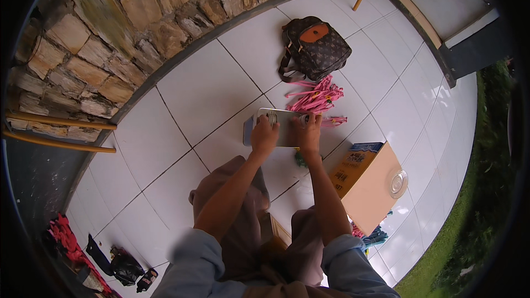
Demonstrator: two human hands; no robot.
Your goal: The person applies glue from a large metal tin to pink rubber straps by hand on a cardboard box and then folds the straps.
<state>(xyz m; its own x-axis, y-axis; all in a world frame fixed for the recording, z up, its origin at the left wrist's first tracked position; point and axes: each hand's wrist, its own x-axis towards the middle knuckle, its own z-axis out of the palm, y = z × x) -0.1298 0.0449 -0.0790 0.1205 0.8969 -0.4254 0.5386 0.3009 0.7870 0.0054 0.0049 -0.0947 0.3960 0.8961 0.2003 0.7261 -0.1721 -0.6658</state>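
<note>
In front of me sits a greyish flat-topped box with rounded corners and a pale rim. My left hand is on its left part, fingers curled around a small round, shiny thing. Over the right part, my right hand has its fingers bent round another small round thing. The exact kind of both round things is too small to tell. Just beyond the box lies a heap of thin pink strips, partly spread behind my right hand. A small green thing shows beside my right wrist.
A brown patterned backpack lies beyond the pink heap. At right stands a cardboard box with a clear round dish on it. Teal strips lie beside it. Black items rest at lower left; a stone wall rises at the back.
</note>
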